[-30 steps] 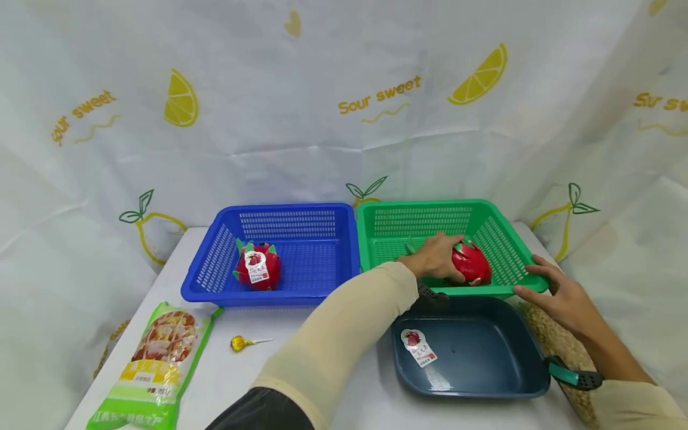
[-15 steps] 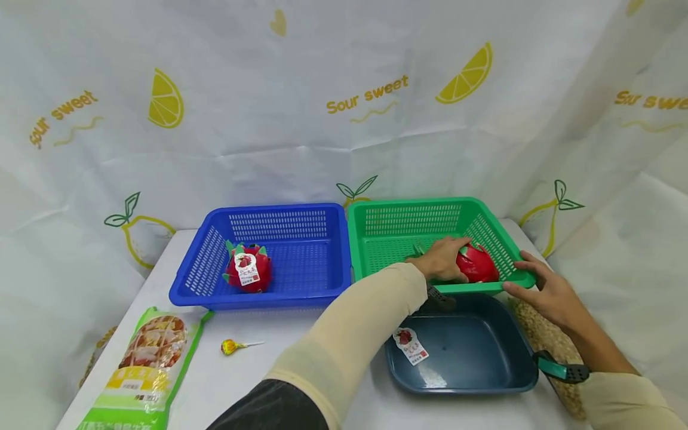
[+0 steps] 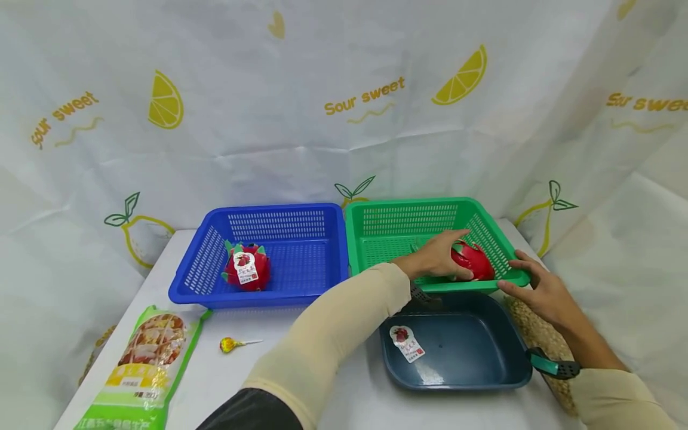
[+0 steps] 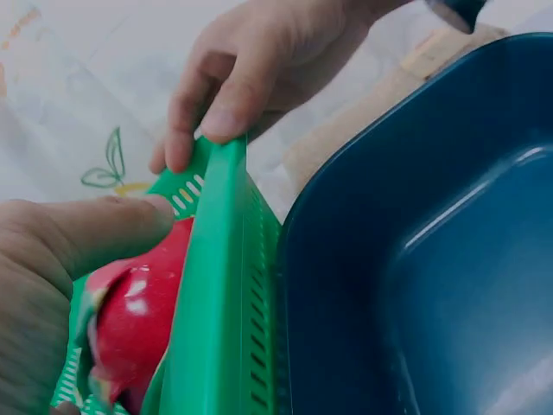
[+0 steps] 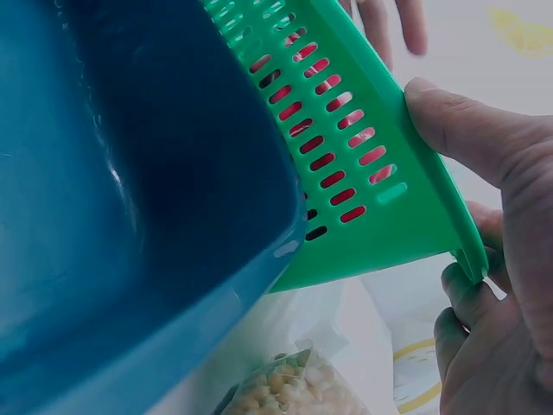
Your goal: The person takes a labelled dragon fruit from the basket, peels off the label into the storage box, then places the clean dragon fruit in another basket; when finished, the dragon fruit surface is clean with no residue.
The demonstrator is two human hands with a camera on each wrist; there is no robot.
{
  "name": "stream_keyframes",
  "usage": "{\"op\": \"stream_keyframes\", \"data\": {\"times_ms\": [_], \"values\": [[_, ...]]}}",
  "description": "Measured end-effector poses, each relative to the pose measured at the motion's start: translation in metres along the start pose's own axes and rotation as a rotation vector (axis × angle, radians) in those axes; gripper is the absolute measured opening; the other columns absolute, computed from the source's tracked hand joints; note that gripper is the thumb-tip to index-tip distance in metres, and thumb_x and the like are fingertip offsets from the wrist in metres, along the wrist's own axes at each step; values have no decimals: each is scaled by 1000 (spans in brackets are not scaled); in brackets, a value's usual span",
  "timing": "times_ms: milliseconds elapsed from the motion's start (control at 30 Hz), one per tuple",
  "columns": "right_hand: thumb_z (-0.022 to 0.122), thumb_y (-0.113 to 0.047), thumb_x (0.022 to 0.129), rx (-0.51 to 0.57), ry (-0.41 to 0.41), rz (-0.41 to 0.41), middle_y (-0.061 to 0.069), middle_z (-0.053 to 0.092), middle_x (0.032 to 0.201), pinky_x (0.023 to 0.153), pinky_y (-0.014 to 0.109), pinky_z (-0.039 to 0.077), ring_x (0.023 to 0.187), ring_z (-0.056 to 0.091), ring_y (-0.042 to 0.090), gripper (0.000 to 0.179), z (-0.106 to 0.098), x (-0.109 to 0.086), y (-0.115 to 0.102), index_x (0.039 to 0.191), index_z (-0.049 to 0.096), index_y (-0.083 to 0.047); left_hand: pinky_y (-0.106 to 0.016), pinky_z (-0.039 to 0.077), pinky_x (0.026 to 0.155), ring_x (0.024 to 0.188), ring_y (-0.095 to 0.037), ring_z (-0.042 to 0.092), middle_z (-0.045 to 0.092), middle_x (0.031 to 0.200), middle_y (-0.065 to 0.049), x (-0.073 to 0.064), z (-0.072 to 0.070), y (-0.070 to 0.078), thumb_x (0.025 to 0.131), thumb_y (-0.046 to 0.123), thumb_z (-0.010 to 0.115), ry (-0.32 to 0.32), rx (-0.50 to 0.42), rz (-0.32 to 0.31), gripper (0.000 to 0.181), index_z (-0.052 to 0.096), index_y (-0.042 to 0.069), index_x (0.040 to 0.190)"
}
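Note:
In the head view a red dragon fruit (image 3: 473,261) with green leaf tips lies in the front right of the green basket (image 3: 408,209). My left hand (image 3: 438,257) is beside it, index finger and thumb spread apart. The left wrist view shows the thumb (image 4: 121,226) stretched straight over the fruit; its other fingers are mostly hidden. My right hand (image 3: 543,295) grips the basket's front right corner, thumb on the rim and fingers curled under it in the right wrist view. Another dragon fruit (image 3: 247,267) with a white label sits in the blue basket (image 3: 269,298).
A dark blue tub (image 3: 457,352) with a label stands before the green basket. A bag of pale beans (image 3: 543,331) lies to its right. At the left are a green food packet (image 3: 142,370) and a lollipop (image 3: 230,344). A printed cloth (image 3: 242,89) hangs behind.
The dragon fruit has shifted right inside the green basket, towards the corner. My left fingers have spread wider and drawn back from it. The right hand keeps its grip; the view has turned slightly.

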State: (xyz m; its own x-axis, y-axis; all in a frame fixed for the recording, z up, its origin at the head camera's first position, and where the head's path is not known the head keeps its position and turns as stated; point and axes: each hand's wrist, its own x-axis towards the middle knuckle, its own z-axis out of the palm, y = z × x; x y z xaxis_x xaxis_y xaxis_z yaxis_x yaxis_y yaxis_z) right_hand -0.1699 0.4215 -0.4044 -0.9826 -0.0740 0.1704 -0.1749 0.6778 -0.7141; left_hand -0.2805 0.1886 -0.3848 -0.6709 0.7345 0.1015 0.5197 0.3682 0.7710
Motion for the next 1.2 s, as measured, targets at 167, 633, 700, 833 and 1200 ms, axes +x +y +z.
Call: {"op": "stream_keyframes", "data": {"times_ms": [167,633,700,833,1200], "values": [[65,-27,94,4,4,3,22,12,157,77,-1,31,135,20,49,65,1,-1,0,137,38,14,-17,47,82,133,-13,34,34,151,0,-23,-13,2,79,29,79,57,-31,48,87,32,17,152],[64,-25,95,0,-29,-17,21,11,157,80,-2,27,136,16,50,63,-2,0,2,138,36,13,-45,33,106,137,-15,30,30,153,4,-127,-85,20,81,37,77,257,-82,26,84,33,26,151],[64,-24,95,-9,-38,-17,20,10,158,79,-2,26,136,16,50,63,-2,1,2,138,36,13,-44,34,105,136,-15,31,30,153,6,-147,-98,20,81,37,77,296,-80,30,84,33,27,151],[63,-25,95,-30,-49,-9,20,11,157,79,-2,25,136,16,50,62,-5,-1,2,138,37,11,-43,37,102,134,-17,33,30,153,6,-185,-120,17,81,36,77,395,-46,52,82,35,25,151],[63,-25,96,-38,-55,-7,21,8,158,78,-3,25,137,14,48,63,-4,1,0,139,35,12,-48,38,100,135,-20,32,29,154,5,-269,-154,-10,81,24,77,663,40,127,74,44,11,146]]}}
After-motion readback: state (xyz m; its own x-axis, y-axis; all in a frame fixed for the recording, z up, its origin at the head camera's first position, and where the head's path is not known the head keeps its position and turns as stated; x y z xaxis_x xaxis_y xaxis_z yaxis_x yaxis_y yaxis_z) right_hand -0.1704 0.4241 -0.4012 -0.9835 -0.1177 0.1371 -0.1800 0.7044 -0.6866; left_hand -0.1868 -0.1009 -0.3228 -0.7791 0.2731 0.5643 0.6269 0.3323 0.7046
